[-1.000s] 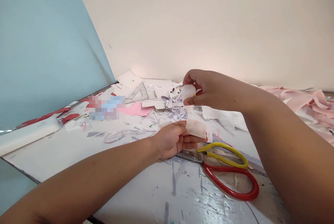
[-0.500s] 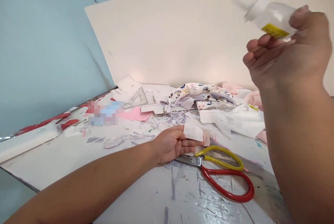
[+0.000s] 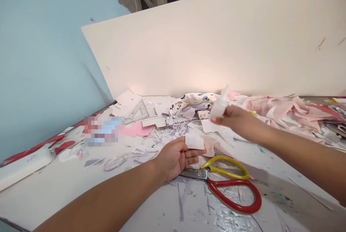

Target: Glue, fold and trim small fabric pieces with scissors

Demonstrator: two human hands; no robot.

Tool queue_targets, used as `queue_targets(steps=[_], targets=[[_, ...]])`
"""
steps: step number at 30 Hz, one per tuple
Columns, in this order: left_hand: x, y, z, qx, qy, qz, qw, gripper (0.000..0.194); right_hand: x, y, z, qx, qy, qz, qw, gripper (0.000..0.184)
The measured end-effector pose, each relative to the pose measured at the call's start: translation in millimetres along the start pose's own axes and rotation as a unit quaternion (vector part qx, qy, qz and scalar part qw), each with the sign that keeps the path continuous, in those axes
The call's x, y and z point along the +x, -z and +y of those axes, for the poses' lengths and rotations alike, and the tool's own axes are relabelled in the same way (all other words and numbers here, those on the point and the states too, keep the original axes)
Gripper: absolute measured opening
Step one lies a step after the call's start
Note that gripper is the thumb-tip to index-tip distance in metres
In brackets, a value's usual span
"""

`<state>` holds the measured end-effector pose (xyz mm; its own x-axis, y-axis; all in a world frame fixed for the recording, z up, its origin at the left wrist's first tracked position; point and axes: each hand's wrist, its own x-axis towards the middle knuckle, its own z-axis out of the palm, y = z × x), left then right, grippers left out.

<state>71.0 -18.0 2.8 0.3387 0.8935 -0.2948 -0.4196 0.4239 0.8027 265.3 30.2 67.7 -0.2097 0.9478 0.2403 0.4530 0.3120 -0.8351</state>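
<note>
"Where do we look from?"
"From the head, facing forward and down at the left hand (image 3: 175,158) and right hand (image 3: 238,121)."
"How near are we?"
"Close: the tabletop (image 3: 151,208) takes most of our lower view, the pale board (image 3: 175,52) much of the upper."

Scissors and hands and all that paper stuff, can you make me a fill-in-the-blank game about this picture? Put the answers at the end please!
1. The scissors have one yellow handle loop and one ____ loop.
2. The left hand holds a small white piece, while the right hand holds a white bottle with its narrow tip pointing ____.
3. The ruler among the scraps is shaped like a ____.
4. The wall on the picture's left side is ____.

Missing words: red; up; triangle; blue.
</note>
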Motion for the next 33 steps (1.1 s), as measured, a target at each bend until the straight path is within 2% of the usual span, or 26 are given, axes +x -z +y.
queue_targets(steps=[3, 5, 9, 14, 19, 23, 31, 33], targets=[[3.1, -0.1, 0.5, -0.005, -0.034, 0.054, 0.998, 0.025, -19.4, 4.6, 45.8, -0.107, -0.066, -0.030, 0.992, 0.024], [6.0, 0.9, 1.7, -0.011, -0.053, 0.088, 0.995, 0.026, -30.1, 9.1, 68.0, -0.182, -0.100, 0.010, 0.978, 0.027], [11.5, 4.9, 3.0, -0.011, -0.110, 0.155, 0.982, 0.022, -38.1, 12.1, 91.7, -0.202, -0.082, -0.016, 0.976, 0.027], [13.4, 6.8, 0.9, 0.018, -0.150, 0.195, 0.969, 0.023, -36.4, 11.6, 98.0, -0.245, -0.037, 0.021, 0.969, 0.041], [13.3, 4.7, 0.4, 0.030, -0.164, 0.198, 0.966, 0.025, -38.4, 14.0, 92.9, -0.244, -0.107, -0.007, 0.964, 0.034], [12.4, 3.2, 0.5, 0.032, -0.161, 0.197, 0.967, 0.027, -36.9, 15.9, 93.6, -0.290, -0.084, -0.011, 0.953, 0.029], [12.2, 2.6, 0.0, 0.027, -0.183, 0.206, 0.961, 0.032, -37.3, 16.1, 97.8, -0.318, -0.062, 0.012, 0.946, 0.039], [12.4, 2.7, 0.3, 0.022, -0.185, 0.214, 0.959, 0.032, -39.6, 17.3, 97.4, -0.296, -0.061, 0.022, 0.953, 0.051]])
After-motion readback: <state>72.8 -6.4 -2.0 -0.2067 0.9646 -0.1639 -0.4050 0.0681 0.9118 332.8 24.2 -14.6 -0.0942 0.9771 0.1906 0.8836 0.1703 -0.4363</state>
